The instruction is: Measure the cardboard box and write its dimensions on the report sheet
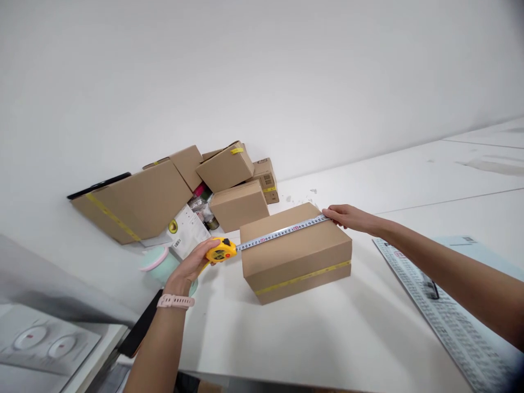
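A closed brown cardboard box [298, 256] with yellow tape round its side lies on the white table [327, 333]. Beyond its left edge, my left hand [192, 263] is closed round the yellow case of a tape measure [221, 250]. The pulled-out silver blade runs across the box's top to the far right edge. There my right hand [343, 215] pinches the end of the blade, thumb and fingers together. The blade lies on or just over the top; which one I cannot tell.
Several cardboard boxes [239, 206] are stacked by the wall. A large flat carton [135, 203] leans at the left. Near my left hand stand a mint-green container [158, 263] and a white package [189, 232]. A pale blue printed mat [442, 295] lies at the right.
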`<action>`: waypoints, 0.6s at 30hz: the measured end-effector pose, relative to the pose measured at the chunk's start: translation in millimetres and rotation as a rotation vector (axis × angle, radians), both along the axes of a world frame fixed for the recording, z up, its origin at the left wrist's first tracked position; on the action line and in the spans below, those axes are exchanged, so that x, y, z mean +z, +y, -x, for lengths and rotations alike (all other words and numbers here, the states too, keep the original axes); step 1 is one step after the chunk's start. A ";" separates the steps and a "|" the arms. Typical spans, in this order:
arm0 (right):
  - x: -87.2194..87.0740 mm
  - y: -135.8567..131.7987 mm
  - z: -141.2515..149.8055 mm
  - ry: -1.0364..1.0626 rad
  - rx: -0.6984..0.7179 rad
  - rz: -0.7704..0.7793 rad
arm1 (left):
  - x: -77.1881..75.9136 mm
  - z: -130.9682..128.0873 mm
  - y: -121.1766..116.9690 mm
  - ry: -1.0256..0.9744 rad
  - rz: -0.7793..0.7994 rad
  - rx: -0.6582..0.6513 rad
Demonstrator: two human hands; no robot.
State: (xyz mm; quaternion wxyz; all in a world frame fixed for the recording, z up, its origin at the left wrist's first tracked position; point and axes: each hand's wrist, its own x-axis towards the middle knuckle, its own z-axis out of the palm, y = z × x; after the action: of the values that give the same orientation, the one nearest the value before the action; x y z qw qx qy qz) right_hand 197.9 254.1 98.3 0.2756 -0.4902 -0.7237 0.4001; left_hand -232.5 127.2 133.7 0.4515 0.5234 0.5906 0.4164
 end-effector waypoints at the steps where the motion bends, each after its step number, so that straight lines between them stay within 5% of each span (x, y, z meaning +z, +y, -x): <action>1: -0.7 1.2 1.4 -0.024 -0.009 -0.006 | 0.2 -0.7 -0.2 0.000 0.005 -0.009; 18: -27.3 23.6 1.8 -0.128 0.030 0.072 | -10.4 -2.7 9.4 0.001 0.088 -0.035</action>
State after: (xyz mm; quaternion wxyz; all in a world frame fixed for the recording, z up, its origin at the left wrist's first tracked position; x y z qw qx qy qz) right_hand 196.1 277.8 71.0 0.2050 -0.5135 -0.7321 0.3980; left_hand -229.8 136.6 123.3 0.4812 0.5135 0.5992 0.3816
